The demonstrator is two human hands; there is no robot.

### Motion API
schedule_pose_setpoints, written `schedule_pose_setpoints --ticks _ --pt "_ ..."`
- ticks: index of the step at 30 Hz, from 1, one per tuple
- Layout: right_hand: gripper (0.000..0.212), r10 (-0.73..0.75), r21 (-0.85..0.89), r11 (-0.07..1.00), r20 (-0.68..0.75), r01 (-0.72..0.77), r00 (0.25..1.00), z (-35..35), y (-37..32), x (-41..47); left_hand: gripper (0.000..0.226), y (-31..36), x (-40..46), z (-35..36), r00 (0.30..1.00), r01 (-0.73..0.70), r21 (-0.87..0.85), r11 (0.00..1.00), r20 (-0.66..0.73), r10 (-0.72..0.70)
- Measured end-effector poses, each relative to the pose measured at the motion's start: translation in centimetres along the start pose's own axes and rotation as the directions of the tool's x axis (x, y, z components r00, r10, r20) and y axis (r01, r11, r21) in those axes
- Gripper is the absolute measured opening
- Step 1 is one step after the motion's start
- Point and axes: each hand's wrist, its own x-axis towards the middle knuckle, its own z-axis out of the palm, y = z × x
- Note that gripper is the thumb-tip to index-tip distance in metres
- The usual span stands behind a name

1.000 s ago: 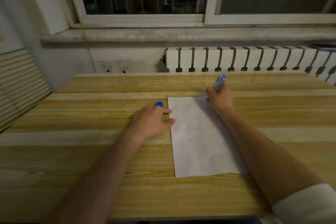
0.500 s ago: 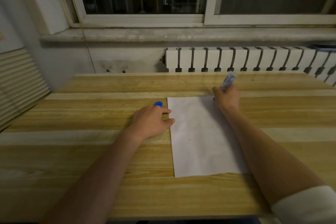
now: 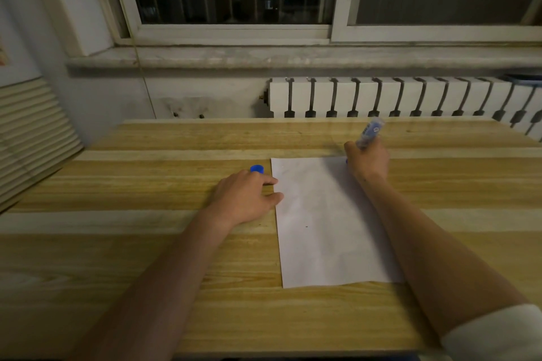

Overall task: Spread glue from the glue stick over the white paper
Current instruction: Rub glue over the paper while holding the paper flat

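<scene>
Right hand [image 3: 368, 163], fisted round the blue-labelled glue stick [image 3: 370, 132], now swept rightward to the far right corner of the white paper sheet [image 3: 325, 223], left hand [image 3: 245, 198] loosely curled, pinning its edge to the striped wooden table [image 3: 117, 243]

This looks like a room in a home at night, with a long pale striped wooden table [image 3: 146, 243] pushed against the wall under a white-framed sliding window [image 3: 331, 29] showing darkness outside, a worn grey stone windowsill [image 3: 293, 57] and a white ribbed radiator [image 3: 410, 97] beneath it.
</scene>
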Motion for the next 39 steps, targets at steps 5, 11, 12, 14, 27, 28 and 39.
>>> schedule_pose_setpoints --ticks 5,11,12,14,27,28,39 --pt "0.033 -0.025 0.051 0.998 -0.034 0.026 0.999 0.0 -0.5 -0.4 0.047 -0.1 0.1 0.1 1.000 0.004 0.004 1.000 0.002 -0.004" --pt "0.034 -0.123 0.077 0.990 0.016 0.122 0.992 0.8 -1.9 -1.6 0.048 0.0 0.1 0.1 1.000 0.004 0.003 1.000 0.015 -0.004" --pt "0.033 -0.141 0.082 0.987 0.021 0.139 0.990 1.0 -2.1 -1.9 0.048 0.0 0.1 0.1 1.000 0.004 0.004 1.000 0.013 -0.004" --pt "0.028 -0.169 0.106 0.981 0.028 0.165 0.985 1.4 -2.5 -2.4 0.048 0.0 0.1 0.1 1.000 0.000 0.006 1.000 0.004 0.000" --pt "0.019 -0.185 0.276 0.954 0.235 0.117 0.954 5.1 -4.3 -5.5 0.050 0.0 0.2 0.1 1.000 -0.004 0.026 1.000 0.006 0.004" --pt "0.020 -0.189 0.279 0.953 0.247 0.117 0.950 5.4 -4.3 -5.7 0.050 0.0 0.2 0.2 1.000 -0.006 0.029 1.000 0.003 0.006" --pt "0.013 -0.256 0.269 0.947 0.300 0.176 0.919 6.4 -4.6 -7.2 0.048 -0.1 0.2 0.3 1.000 -0.010 0.023 1.000 0.012 0.010"
